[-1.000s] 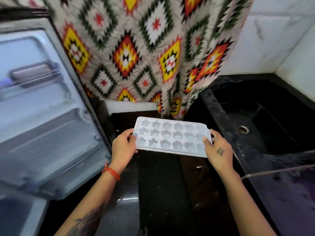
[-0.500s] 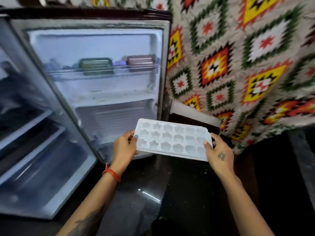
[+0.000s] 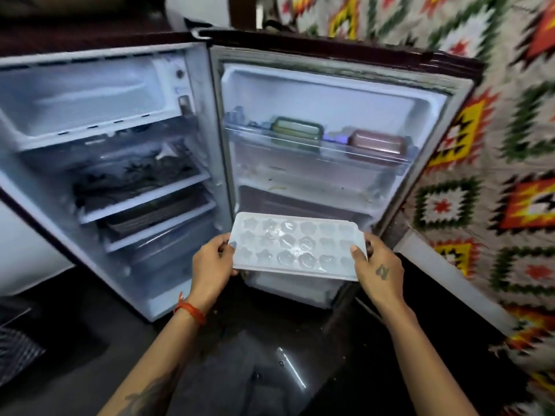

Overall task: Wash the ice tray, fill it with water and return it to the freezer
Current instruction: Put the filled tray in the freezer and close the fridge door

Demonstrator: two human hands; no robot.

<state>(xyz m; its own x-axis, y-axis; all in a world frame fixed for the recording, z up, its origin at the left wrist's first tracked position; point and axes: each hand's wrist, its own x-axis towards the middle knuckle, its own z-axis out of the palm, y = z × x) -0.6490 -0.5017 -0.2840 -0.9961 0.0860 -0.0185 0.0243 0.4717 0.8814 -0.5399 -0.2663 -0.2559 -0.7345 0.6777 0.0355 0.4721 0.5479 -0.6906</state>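
White plastic ice tray (image 3: 295,246) held level-ish in front of the open fridge, low and near the door (image 3: 330,163), well below the freezer compartment (image 3: 87,100) at top left of the cabinet. Left hand (image 3: 210,267) pinches the left short edge, thumb on top, fingers under; right hand (image 3: 379,269) does the same on the right edge. Cells glint, so I judge it's filled; the near long edge looks slightly lower than the far one. Step in hand: get it into the freezer. Keep both grips, lift slow, flatten the tilt first or water slops over the near rim. Go up and left, clear of the cabinet's front edge, long side square to the opening. Can't tell if the freezer floor is free; check before sliding in.
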